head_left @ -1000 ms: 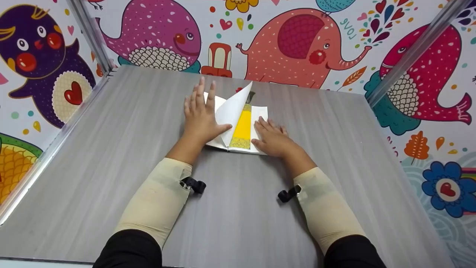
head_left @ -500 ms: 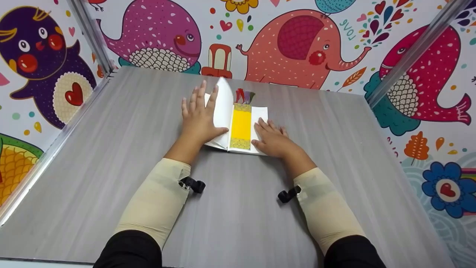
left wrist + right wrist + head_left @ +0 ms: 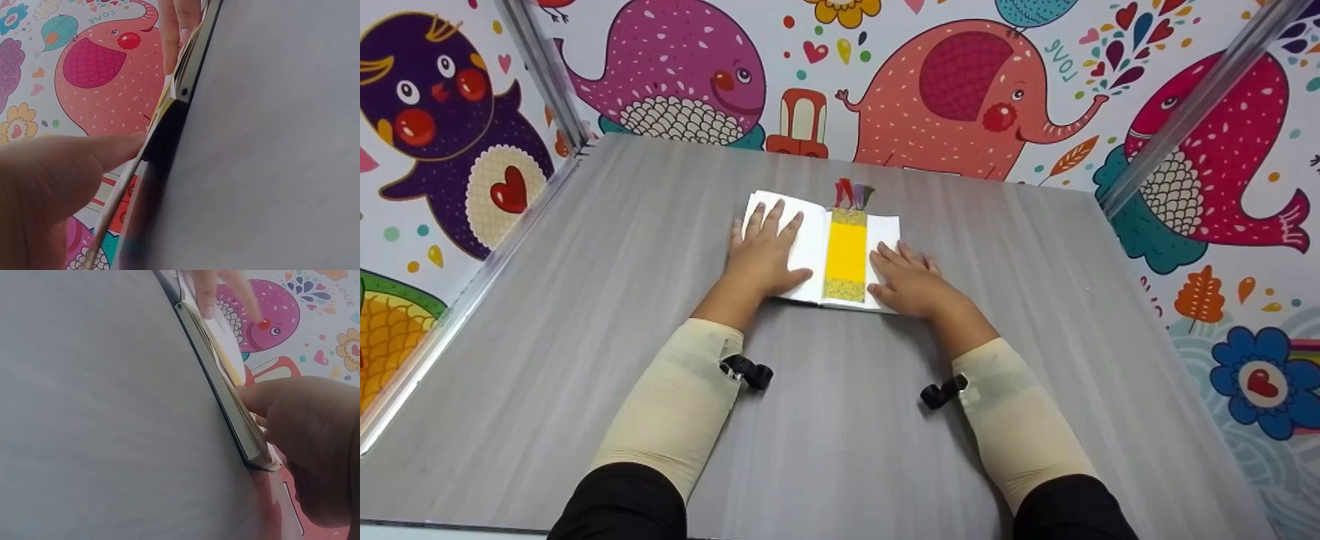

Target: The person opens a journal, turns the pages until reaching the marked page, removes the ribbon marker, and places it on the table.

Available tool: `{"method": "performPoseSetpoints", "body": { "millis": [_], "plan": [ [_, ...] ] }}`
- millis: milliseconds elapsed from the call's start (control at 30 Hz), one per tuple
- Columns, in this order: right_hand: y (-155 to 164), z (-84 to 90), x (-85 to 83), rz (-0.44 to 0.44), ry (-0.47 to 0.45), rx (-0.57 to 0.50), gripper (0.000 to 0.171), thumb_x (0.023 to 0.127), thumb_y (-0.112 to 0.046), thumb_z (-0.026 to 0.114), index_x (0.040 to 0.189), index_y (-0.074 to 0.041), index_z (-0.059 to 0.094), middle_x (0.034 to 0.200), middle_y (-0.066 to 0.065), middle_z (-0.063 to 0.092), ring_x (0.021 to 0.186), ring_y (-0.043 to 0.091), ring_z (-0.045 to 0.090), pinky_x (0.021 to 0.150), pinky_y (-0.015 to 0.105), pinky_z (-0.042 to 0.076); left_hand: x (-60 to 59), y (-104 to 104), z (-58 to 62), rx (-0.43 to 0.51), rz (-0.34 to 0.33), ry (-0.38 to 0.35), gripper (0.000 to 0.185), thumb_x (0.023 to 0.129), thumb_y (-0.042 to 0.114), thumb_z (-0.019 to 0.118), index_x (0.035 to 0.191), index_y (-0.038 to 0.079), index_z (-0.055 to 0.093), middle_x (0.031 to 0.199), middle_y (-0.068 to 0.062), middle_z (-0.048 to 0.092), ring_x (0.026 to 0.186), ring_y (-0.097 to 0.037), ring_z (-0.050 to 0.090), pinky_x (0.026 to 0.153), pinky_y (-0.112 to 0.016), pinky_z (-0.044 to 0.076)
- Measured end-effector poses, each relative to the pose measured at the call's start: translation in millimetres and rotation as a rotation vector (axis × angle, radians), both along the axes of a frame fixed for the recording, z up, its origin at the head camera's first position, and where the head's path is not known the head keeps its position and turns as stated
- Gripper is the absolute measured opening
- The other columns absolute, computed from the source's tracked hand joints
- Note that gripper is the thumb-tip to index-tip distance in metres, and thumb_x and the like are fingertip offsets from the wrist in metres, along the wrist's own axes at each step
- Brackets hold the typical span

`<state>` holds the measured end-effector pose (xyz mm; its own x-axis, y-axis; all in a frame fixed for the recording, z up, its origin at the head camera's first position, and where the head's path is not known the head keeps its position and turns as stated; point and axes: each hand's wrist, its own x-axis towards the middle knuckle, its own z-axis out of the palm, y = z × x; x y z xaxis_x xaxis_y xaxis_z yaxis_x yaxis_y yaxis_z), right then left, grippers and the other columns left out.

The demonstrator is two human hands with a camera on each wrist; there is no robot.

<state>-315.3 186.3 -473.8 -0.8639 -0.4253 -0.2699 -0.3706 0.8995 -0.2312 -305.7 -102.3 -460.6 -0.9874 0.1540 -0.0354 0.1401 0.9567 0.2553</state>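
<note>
book [image 3: 821, 251] open flat mid-table [image 3: 585, 300] | yellow bookmark [image 3: 846, 255] along the spine, long axis running away from the person | left hand [image 3: 763, 255] flat on left page | right hand [image 3: 909, 279] flat on right page, both equally near, gripping nothing

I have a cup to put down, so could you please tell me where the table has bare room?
The table is bare left of the left hand, right of the right hand, and near the forearms. The middle is crowded: both hands press the open book and its yellow bookmark.
</note>
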Motion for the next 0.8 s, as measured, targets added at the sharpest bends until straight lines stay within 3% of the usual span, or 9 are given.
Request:
{"method": "performPoseSetpoints", "body": {
  "millis": [167,300,467,800],
  "plan": [
    [-0.2,1.7,1.3,0.019,-0.005,-0.006,0.075,0.109,-0.057,0.043,0.173,-0.032,0.016,0.183,-0.008,0.009,0.172,0.025,-0.003,0.134,0.068,-0.002,-0.9,-2.6,-3.7,0.018,-0.022,-0.151,0.085,0.101,0.058,0.061,0.172,0.026,0.026,0.183,-0.009,0.009,0.170,-0.038,0.000,0.135,-0.067,0.005],
    [-0.5,3.0,2.2,0.025,-0.013,-0.019,0.072,0.109,-0.055,0.043,0.173,-0.032,0.017,0.183,-0.009,0.011,0.172,0.024,0.003,0.134,0.068,0.000,-1.4,-5.3,-6.1,0.039,-0.061,-0.223,0.078,0.106,0.056,0.053,0.172,0.023,0.028,0.182,-0.011,0.014,0.170,-0.038,0.009,0.136,-0.064,0.012],
    [0.0,3.0,1.7,0.037,-0.012,-0.034,0.071,0.109,-0.052,0.043,0.173,-0.029,0.020,0.182,-0.006,0.014,0.171,0.025,0.009,0.134,0.068,0.004,-1.1,-6.8,-7.4,0.064,-0.079,-0.239,0.076,0.106,0.056,0.050,0.171,0.022,0.030,0.181,-0.012,0.018,0.169,-0.038,0.014,0.136,-0.062,0.016],
    [-0.3,1.4,0.1,0.031,0.001,-0.049,0.070,0.109,-0.050,0.046,0.172,-0.028,0.026,0.182,-0.005,0.019,0.170,0.025,0.013,0.134,0.068,0.006,-1.5,-5.6,-8.8,0.060,-0.077,-0.251,0.077,0.106,0.057,0.047,0.171,0.021,0.028,0.182,-0.013,0.015,0.169,-0.040,0.012,0.136,-0.062,0.013]
  ]
}}
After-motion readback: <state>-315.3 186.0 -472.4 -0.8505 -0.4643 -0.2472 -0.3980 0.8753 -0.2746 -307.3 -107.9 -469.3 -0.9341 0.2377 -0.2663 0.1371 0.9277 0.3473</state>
